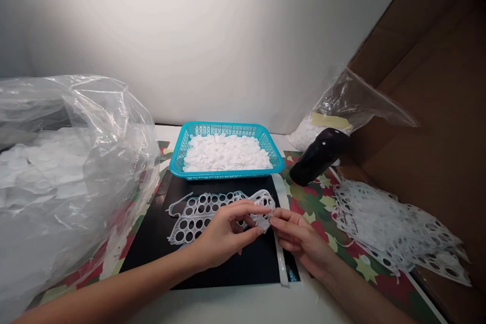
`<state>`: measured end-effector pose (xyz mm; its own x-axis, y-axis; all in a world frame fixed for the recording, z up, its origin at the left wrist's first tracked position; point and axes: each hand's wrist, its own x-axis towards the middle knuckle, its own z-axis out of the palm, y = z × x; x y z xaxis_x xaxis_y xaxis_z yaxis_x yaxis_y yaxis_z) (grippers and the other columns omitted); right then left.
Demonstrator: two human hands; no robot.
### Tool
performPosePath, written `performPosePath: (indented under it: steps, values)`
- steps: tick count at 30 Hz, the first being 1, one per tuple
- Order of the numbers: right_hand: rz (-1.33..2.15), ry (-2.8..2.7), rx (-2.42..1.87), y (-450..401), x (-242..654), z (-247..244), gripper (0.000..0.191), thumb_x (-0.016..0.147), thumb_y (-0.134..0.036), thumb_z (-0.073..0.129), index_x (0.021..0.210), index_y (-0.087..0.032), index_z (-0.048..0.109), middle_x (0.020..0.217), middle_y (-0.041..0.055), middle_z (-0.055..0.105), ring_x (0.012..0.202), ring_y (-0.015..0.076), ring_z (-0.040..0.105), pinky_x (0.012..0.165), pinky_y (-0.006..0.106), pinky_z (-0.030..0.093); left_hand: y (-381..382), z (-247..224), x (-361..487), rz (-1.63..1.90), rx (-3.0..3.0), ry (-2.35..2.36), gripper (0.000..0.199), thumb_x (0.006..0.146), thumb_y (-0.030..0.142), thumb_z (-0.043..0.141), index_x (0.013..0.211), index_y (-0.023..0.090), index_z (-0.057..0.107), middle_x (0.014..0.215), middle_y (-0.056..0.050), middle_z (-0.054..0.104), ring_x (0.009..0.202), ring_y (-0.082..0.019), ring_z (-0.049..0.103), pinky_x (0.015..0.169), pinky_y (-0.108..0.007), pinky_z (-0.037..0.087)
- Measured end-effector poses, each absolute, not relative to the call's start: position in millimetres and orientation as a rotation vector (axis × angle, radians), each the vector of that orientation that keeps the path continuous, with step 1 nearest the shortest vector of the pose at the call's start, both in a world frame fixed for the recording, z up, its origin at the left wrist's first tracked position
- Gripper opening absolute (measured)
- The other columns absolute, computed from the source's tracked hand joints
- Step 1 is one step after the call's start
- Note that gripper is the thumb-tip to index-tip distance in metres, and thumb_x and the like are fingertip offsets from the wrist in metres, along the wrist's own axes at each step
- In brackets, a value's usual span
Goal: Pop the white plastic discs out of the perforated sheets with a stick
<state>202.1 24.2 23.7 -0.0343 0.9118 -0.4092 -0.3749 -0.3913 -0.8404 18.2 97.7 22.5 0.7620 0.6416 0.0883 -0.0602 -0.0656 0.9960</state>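
A translucent white plastic sheet with rows of round holes (189, 224) lies on the black mat (152, 248), its right end lifted and curled. My left hand (224, 230) reaches over the sheet, thumb and fingers closed on that crumpled right end. Close against it, my right hand (298, 238) is in a pinch, its fingertips at the edge of the same end. Anything small between the right fingertips is too hidden to make out.
Behind the mat stands a blue basket (228, 174) of small white pieces. A large clear bag (76, 162) fills the left. A black object (317, 157), a smaller clear bag (349, 93) and a pile of perforated sheets (395, 228) are at right, beside a cardboard wall (429, 111).
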Motion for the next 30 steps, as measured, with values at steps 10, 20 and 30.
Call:
performPosePath:
  steps: [10,20,30]
  values:
    - [1.857,-0.551,-1.044,22,202,29,0.025,0.074,-0.031,0.078,0.088,-0.014,0.066,0.069,-0.0036,0.039,0.054,0.0049,0.027,0.040,0.013,0.017,97,25,18,0.561,1.484,0.440,0.031,0.085,0.026,0.064,0.116,0.024,0.067,0.101,-0.005,0.053,0.075,-0.011,0.055,0.038,-0.009,0.046]
    - [1.850,-0.610,-1.075,22,211,40,0.028,0.078,-0.038,0.075,0.078,-0.014,0.060,0.066,-0.0045,0.035,0.054,0.0055,0.024,0.041,0.014,0.016,103,21,16,0.604,1.452,0.407,0.027,0.086,0.024,0.065,0.112,0.021,0.067,0.107,-0.006,0.052,0.083,-0.012,0.057,0.055,-0.018,0.058]
    - [1.646,-0.723,-1.083,21,197,23,0.028,0.075,-0.042,0.078,0.081,-0.017,0.067,0.075,-0.0018,0.044,0.062,0.0068,0.035,0.050,0.016,0.031,96,20,20,0.677,1.514,0.484,0.016,0.087,0.028,0.064,0.083,0.017,0.054,0.093,-0.002,0.049,0.081,-0.014,0.057,0.055,-0.021,0.054]
